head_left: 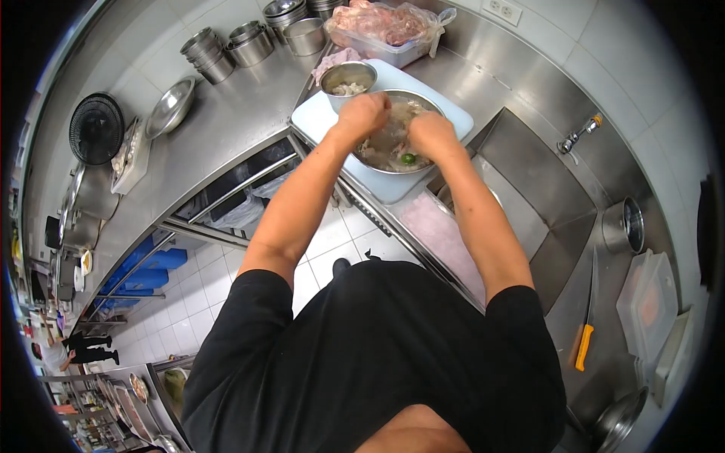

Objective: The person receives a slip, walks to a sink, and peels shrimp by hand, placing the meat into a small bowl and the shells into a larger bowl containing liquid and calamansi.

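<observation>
A wide metal bowl (393, 173) of cloudy liquid, with pale pieces and one green round item (408, 159) in it, rests on a light blue cutting board (459, 115). Over the bowl's left rim is my left hand (364, 115), fingers curled closed. My right hand (433, 136) is curled at the bowl's right side, fingertips down toward the liquid. What either hand pinches is hidden behind the knuckles. A smaller metal pot (349, 73) holding pale chunks stands just beyond my left hand. Beside it lies a crumpled pink cloth (335, 63).
Behind the board sits a plastic-wrapped tub of raw meat (389, 34). To the right are a steel sink (521, 162), a faucet (580, 134) and an orange-handled knife (584, 343). Stacked metal pots (249, 45) line the back left. A person (60, 353) stands far left.
</observation>
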The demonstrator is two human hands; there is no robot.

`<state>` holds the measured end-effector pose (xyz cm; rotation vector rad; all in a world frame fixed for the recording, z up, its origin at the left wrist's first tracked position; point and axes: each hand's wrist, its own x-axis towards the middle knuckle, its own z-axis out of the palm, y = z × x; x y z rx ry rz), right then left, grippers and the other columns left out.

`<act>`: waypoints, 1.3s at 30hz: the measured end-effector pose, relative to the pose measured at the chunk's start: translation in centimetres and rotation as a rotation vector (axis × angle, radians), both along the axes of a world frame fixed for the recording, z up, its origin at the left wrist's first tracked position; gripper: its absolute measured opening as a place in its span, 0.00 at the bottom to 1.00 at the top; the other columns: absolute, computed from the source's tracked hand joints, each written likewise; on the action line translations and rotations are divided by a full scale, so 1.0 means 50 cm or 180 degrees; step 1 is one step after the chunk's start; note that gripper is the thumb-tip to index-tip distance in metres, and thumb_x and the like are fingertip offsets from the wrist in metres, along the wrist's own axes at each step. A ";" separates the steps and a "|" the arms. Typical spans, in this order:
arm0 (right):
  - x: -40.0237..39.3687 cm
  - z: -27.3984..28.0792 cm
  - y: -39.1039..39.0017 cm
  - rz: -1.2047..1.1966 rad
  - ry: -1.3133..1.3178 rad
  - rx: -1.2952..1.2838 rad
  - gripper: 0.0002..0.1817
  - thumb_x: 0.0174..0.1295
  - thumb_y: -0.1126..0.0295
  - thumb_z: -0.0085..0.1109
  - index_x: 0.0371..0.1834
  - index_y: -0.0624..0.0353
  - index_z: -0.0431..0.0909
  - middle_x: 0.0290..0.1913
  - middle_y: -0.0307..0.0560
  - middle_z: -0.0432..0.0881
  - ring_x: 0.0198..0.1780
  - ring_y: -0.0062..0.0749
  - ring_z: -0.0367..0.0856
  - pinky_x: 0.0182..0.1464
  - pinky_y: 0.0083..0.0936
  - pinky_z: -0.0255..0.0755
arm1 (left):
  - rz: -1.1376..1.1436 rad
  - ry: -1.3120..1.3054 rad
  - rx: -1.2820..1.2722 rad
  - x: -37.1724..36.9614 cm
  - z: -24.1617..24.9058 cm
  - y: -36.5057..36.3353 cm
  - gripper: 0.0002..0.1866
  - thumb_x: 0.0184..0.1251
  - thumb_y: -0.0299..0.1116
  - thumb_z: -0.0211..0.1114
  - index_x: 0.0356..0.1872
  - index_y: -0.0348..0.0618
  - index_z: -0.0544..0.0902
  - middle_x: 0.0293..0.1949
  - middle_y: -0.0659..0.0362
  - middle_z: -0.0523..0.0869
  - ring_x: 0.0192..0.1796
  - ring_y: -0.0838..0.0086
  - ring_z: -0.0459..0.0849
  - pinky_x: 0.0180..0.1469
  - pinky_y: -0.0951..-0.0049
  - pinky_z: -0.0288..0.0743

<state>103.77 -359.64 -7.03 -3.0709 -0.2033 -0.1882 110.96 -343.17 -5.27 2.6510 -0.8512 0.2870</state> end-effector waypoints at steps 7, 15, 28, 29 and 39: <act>-0.133 0.085 -0.140 -0.0835 -0.0537 0.1429 0.15 0.62 0.61 0.57 0.46 0.57 0.85 0.45 0.55 0.85 0.50 0.51 0.82 0.53 0.39 0.74 | 0.0202 -0.0349 0.0269 0.131 0.092 0.046 0.14 0.64 0.43 0.60 0.44 0.51 0.87 0.37 0.48 0.88 0.43 0.54 0.86 0.47 0.57 0.78; -0.237 -0.019 -0.248 -0.1583 0.0233 0.1019 0.17 0.61 0.63 0.61 0.52 0.53 0.84 0.42 0.56 0.86 0.47 0.54 0.82 0.55 0.42 0.73 | -0.0892 0.0560 0.1930 -0.058 0.059 0.000 0.15 0.61 0.46 0.62 0.45 0.57 0.88 0.42 0.52 0.88 0.46 0.58 0.86 0.50 0.59 0.78; -0.068 0.018 0.004 0.0265 -0.0587 0.1986 0.27 0.59 0.68 0.64 0.64 0.52 0.75 0.56 0.54 0.81 0.56 0.49 0.77 0.59 0.38 0.71 | -0.0811 0.1342 -0.0265 -0.027 0.036 0.017 0.16 0.59 0.41 0.68 0.46 0.45 0.86 0.37 0.53 0.89 0.41 0.65 0.87 0.47 0.67 0.77; -0.053 0.009 0.007 0.0363 -0.0920 0.2095 0.23 0.60 0.68 0.64 0.60 0.55 0.78 0.50 0.56 0.84 0.51 0.49 0.81 0.54 0.37 0.74 | -0.0717 0.1422 -0.0425 -0.025 0.040 0.020 0.16 0.60 0.41 0.69 0.45 0.44 0.86 0.37 0.55 0.89 0.41 0.67 0.86 0.46 0.69 0.77; -0.043 0.016 -0.013 -0.0153 -0.0912 0.2842 0.12 0.63 0.66 0.61 0.48 0.55 0.84 0.38 0.53 0.87 0.40 0.44 0.85 0.45 0.32 0.77 | -0.0556 0.2963 -0.2716 -0.057 0.020 -0.012 0.13 0.65 0.35 0.68 0.46 0.42 0.79 0.37 0.64 0.84 0.34 0.81 0.81 0.36 0.80 0.73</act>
